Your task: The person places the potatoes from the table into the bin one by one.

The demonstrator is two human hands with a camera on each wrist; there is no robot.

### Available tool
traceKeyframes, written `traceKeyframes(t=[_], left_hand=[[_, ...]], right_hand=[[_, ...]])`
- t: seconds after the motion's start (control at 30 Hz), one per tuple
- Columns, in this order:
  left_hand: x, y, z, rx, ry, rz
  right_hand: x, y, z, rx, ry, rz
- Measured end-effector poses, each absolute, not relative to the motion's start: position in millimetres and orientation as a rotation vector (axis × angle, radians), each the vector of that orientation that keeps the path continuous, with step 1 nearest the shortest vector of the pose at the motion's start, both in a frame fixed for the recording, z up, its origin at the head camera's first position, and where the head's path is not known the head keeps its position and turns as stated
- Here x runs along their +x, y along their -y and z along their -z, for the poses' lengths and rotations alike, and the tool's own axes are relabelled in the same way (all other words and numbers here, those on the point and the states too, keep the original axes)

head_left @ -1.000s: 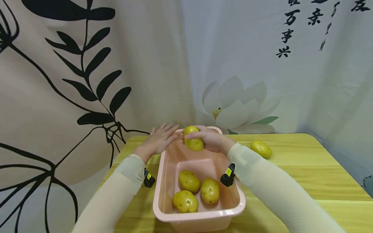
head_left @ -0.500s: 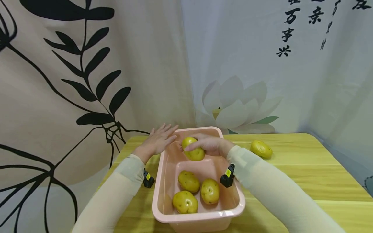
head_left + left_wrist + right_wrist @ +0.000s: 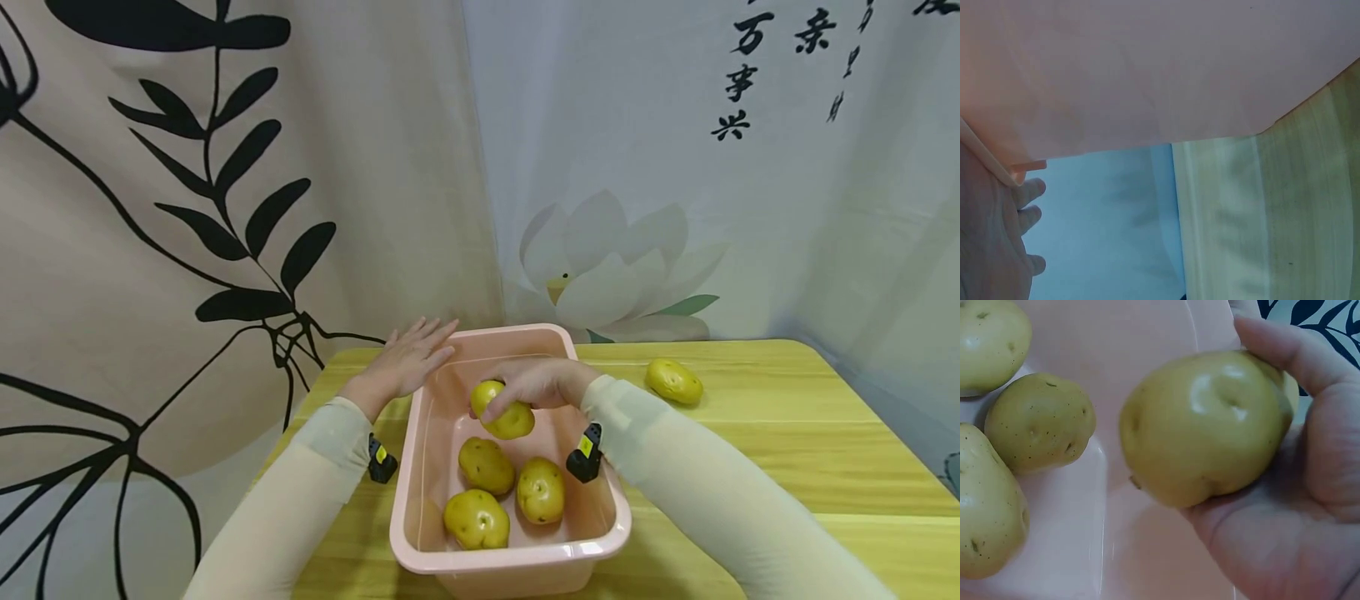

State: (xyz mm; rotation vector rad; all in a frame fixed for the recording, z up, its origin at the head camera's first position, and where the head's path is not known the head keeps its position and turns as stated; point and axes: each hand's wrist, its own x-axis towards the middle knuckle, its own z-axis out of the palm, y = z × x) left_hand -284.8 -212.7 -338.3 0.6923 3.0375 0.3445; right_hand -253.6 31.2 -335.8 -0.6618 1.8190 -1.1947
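Note:
Inside the far half of the pink basin (image 3: 513,560), my right hand (image 3: 542,383) grips a yellow potato (image 3: 512,420) above the basin floor. The right wrist view shows that potato (image 3: 1204,428) held between thumb and fingers. Three more potatoes lie on the basin floor: one at the back (image 3: 486,465), one at the right (image 3: 542,492) and one at the front left (image 3: 477,520). My left hand (image 3: 401,365) rests with straight fingers on the basin's far left rim. In the left wrist view, its fingers (image 3: 1030,219) show past the rim beside the basin's outer wall (image 3: 1147,81).
Another potato (image 3: 673,381) lies on the wooden table (image 3: 750,450), right of the basin. A printed curtain (image 3: 390,167) hangs behind the table's far edge. Each wrist wears a small black camera.
My right hand has moved down and nearer, lowering its potato from rim height into the basin. The left hand stays at the rim. The potatoes on the basin floor have not moved.

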Motion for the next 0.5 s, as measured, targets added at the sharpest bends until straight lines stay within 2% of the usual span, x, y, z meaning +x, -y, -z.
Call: traceKeyframes(t=[0.5], left_hand=[[-288.7, 214.0, 339.8, 0.73, -3.034, -0.354]], right_hand=[[-250.0, -29.9, 335.7, -0.626, -1.757, 0.988]])
